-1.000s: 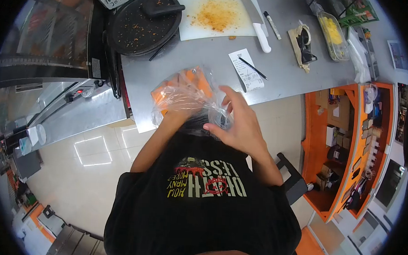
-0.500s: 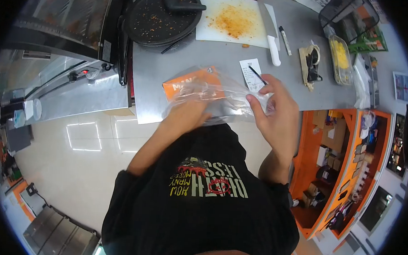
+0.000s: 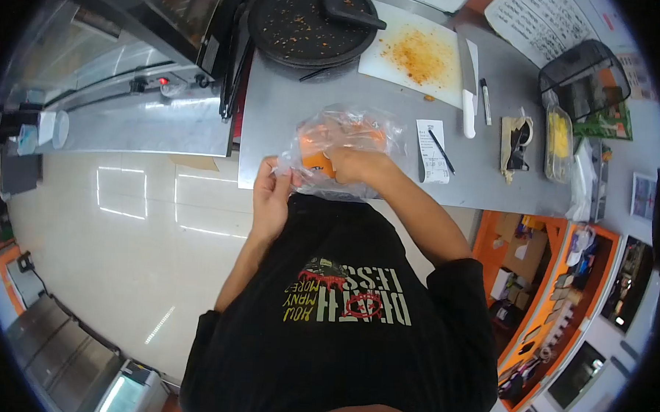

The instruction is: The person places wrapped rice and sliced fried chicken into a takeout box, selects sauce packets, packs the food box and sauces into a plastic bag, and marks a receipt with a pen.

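A clear plastic bag [image 3: 392,131] lies crumpled around an orange box [image 3: 317,163] at the front edge of the steel counter. My left hand [image 3: 273,196] pinches the bag's near left edge between thumb and fingers. Against the box and the bag's near side, my right hand [image 3: 357,165] is curled closed, with its fingertips partly hidden in the plastic. To the right of the bag, a printed receipt [image 3: 432,144] lies flat with a slim black pen [image 3: 443,153] across it.
A black round stone plate [image 3: 308,28] bears a dark stone tool. Beside it, a stained white cutting board [image 3: 377,64] holds a white-handled knife [image 3: 469,116]. Farther right are a marker [image 3: 485,102], a tape dispenser [image 3: 519,144] and a tub of yellow food [image 3: 558,142].
My right hand has moved left from the receipt to the box. My left hand has drawn back to the bag's edge. The box is turned and more covered by the bag.
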